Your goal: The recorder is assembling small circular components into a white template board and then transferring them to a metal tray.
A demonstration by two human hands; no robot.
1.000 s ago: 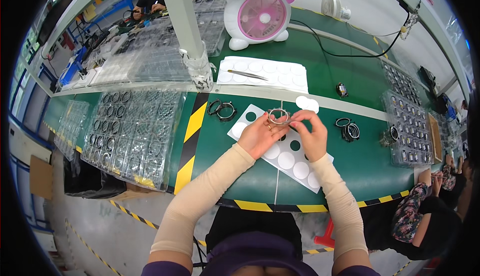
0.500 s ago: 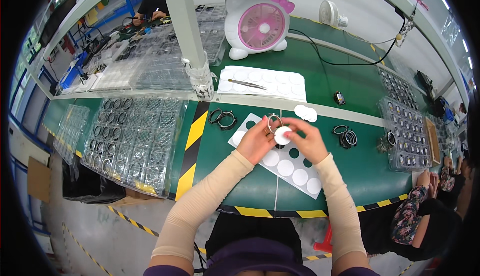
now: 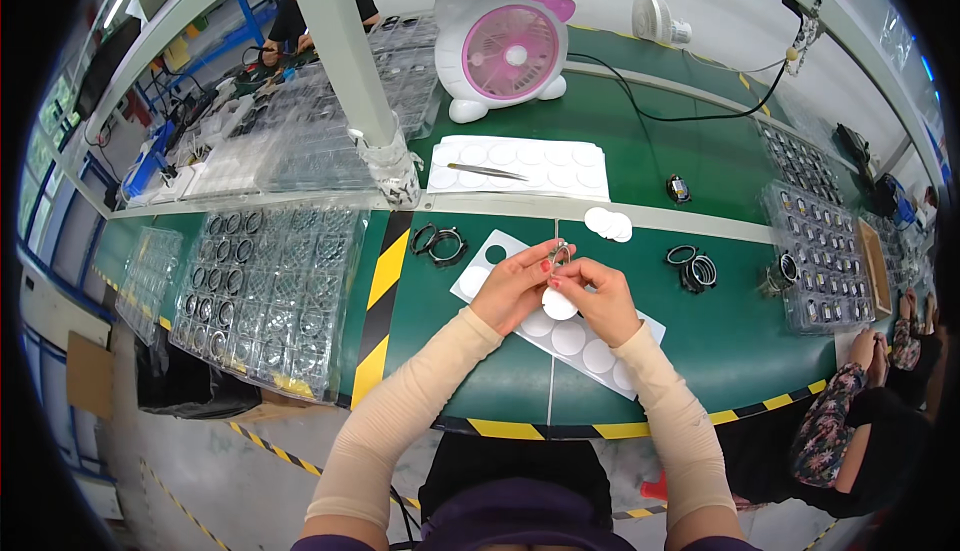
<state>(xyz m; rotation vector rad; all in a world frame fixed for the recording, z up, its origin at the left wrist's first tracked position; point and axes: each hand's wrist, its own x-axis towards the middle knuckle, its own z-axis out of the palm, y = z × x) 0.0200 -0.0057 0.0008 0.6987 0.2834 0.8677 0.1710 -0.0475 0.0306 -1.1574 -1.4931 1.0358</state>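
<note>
Both hands meet over the middle of the bench. My left hand [image 3: 508, 293] pinches a small metal ring-shaped case [image 3: 561, 250], like a watch case, tilted up between its fingertips. My right hand [image 3: 602, 303] has its thumb and fingertips closed at the upper edge of a white round sticker [image 3: 559, 305]. The sticker hangs just below the case; whether they touch is hidden by my fingers. Beneath my hands lies a sheet of round white stickers [image 3: 648, 331], with a round gap at its upper left.
Dark rings lie at left [image 3: 439, 243] and right [image 3: 692, 268]. Loose white discs [image 3: 609, 223] lie beyond my hands. Tweezers [image 3: 486, 171] rest on another sticker sheet [image 3: 590, 186]. Clear trays [image 3: 310, 301] flank the work area. A fan [image 3: 511, 55] stands behind; co-workers sit nearby.
My right hand has moved slightly left and down, bringing its fingertips against my left fingertips. The ring-shaped case now sits farther right and more edge-on. The view has shifted slightly.
</note>
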